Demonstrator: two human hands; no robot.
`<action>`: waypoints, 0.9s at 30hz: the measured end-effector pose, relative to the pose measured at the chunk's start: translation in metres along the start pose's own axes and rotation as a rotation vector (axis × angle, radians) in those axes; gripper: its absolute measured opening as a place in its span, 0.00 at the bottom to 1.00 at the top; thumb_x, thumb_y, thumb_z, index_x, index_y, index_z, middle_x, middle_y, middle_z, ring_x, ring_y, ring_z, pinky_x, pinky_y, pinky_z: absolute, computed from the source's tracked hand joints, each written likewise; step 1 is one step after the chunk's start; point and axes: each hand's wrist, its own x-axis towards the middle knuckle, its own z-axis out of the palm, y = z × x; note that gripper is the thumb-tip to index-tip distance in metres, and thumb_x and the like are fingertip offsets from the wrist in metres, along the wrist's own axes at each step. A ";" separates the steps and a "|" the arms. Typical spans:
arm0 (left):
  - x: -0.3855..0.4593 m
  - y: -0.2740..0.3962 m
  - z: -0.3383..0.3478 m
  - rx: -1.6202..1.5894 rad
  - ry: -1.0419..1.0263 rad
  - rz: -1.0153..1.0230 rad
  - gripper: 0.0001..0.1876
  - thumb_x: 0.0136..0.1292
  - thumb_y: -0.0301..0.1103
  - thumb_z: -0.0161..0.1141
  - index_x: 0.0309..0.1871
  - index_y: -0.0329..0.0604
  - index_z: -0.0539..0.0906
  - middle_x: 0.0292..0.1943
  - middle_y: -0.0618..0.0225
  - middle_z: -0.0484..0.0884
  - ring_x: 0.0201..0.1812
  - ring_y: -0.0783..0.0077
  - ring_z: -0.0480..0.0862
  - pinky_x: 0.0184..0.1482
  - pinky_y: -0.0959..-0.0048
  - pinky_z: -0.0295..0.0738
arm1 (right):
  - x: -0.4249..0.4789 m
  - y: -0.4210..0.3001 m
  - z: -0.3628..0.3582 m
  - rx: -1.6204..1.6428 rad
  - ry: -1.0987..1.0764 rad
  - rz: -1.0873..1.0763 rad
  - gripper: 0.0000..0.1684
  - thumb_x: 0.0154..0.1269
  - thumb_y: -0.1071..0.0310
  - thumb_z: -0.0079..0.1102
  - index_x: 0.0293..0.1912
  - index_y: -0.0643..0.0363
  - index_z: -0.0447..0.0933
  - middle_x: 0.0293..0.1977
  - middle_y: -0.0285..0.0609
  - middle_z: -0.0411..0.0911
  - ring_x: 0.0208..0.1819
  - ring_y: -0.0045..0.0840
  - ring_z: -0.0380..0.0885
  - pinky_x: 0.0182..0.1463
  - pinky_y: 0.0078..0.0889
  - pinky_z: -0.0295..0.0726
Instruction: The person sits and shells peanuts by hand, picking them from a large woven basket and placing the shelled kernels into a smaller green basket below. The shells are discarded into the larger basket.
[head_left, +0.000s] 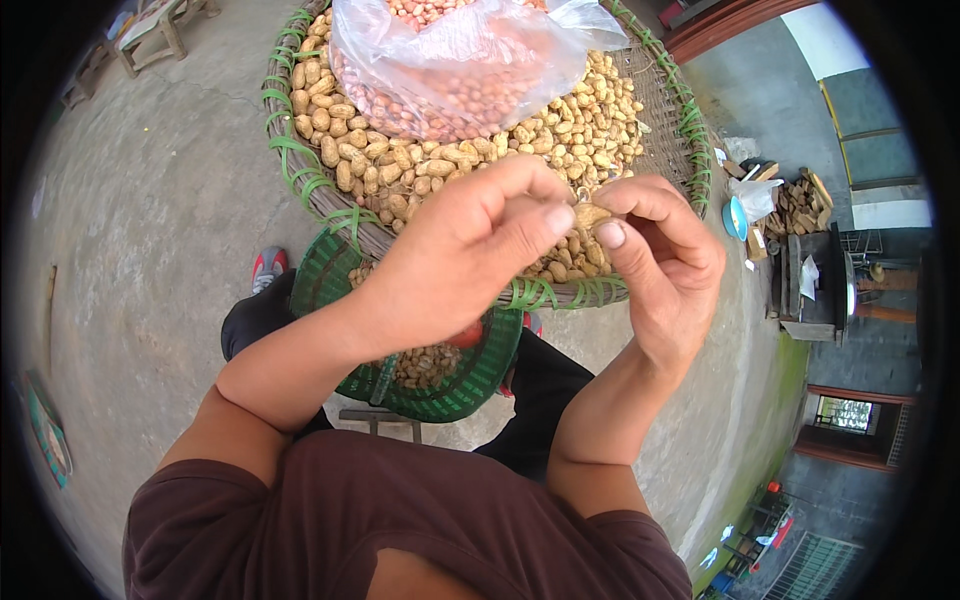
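Between the fingertips of both hands is a peanut shell (591, 215), held over the near rim of a round woven basket. My left hand (487, 232) pinches it from the left with thumb and forefinger, and my right hand (664, 251) grips its other side the same way. Unshelled peanuts (390, 169) cover much of the woven basket (664, 112), whose rim is bound with green strips. On the peanuts rests a clear plastic bag (465, 75) full of shelled reddish kernels. Whether a kernel is inside the held shell is hidden by my fingers.
Below my forearms, a green basket (450, 405) with peanut shells (424, 366) sits between my knees. Wooden furniture (154, 34) stands at the far left on the concrete floor. Stacked firewood (799, 202), a blue basin (735, 219) and a stove-like block (814, 277) are along the right wall.
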 end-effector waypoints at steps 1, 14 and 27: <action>-0.001 -0.002 0.003 0.080 0.015 0.058 0.07 0.70 0.32 0.53 0.37 0.38 0.73 0.22 0.79 0.68 0.23 0.86 0.62 0.24 0.82 0.59 | -0.001 -0.001 0.002 0.016 -0.017 -0.025 0.08 0.55 0.81 0.62 0.38 0.66 0.80 0.32 0.38 0.76 0.35 0.19 0.73 0.41 0.19 0.71; -0.004 -0.007 0.003 0.388 0.093 0.327 0.09 0.70 0.29 0.51 0.33 0.34 0.71 0.24 0.61 0.70 0.24 0.73 0.67 0.28 0.74 0.66 | -0.007 0.004 0.021 0.168 0.078 0.017 0.08 0.56 0.80 0.65 0.38 0.66 0.82 0.32 0.39 0.78 0.34 0.18 0.74 0.36 0.18 0.72; -0.007 -0.001 -0.002 -0.214 0.018 0.020 0.16 0.76 0.39 0.42 0.33 0.40 0.70 0.20 0.76 0.65 0.20 0.87 0.61 0.21 0.83 0.57 | -0.006 0.016 0.039 0.363 0.105 -0.019 0.06 0.62 0.78 0.60 0.40 0.67 0.81 0.36 0.43 0.76 0.25 0.16 0.73 0.27 0.16 0.72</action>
